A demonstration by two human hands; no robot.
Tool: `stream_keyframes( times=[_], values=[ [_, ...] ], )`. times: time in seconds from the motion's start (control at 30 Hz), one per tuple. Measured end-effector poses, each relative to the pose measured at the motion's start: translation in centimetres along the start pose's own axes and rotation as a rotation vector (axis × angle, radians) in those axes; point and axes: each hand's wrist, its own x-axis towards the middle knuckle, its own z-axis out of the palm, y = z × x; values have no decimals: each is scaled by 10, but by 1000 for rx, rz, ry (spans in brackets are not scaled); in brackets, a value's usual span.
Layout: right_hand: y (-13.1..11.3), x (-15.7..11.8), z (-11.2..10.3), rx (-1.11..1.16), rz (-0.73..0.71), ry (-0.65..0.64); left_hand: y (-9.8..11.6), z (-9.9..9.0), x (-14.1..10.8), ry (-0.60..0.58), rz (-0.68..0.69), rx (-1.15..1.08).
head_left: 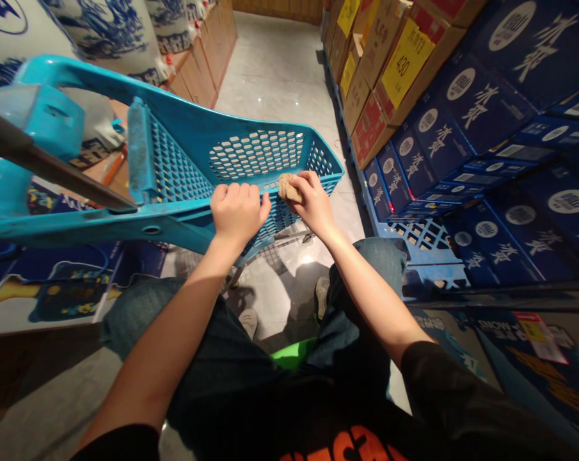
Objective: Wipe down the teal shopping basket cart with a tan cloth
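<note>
**Right hand (314,203) pinches a tan textured lump (288,188).**
Its fingers (308,182) clamp the lump, which lies at their left, long axis slanting; the left hand (238,214), farther off, curls around the blue cart rim (174,224).

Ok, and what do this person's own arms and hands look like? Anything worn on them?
Both arms come bare out of short black sleeves, the left sleeve and the right sleeve. The left hand and right hand show no gloves, rings or watch.

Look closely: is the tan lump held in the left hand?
No, the left hand grips the blue basket's rim, while the right hand holds the tan lump.
</note>
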Motion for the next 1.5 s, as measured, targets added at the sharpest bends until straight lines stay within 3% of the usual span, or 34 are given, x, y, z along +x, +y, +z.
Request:
stream_keyframes(
  times=[0.23,0.47,0.7,0.93,1.17,1.4,1.5],
  values=[
    [17,6,-10,-86,94,116,13,2,4,-53,-7,-37],
    [-2,-1,8,-56,-101,15,22,0,4,-99,-1,34],
    [29,9,-7,-69,77,95,21,3,4,-51,51,96],
    [10,2,5,7,-73,1,26,1,7,-85,-22,49],
    [37,13,-1,-4,91,120,33,2,12,-139,-60,54],
    [17,6,11,35,-53,63,41,2,16,-150,-58,107],
    [25,11,7,36,4,98,43,2,17,-167,-62,118]
  ],
)
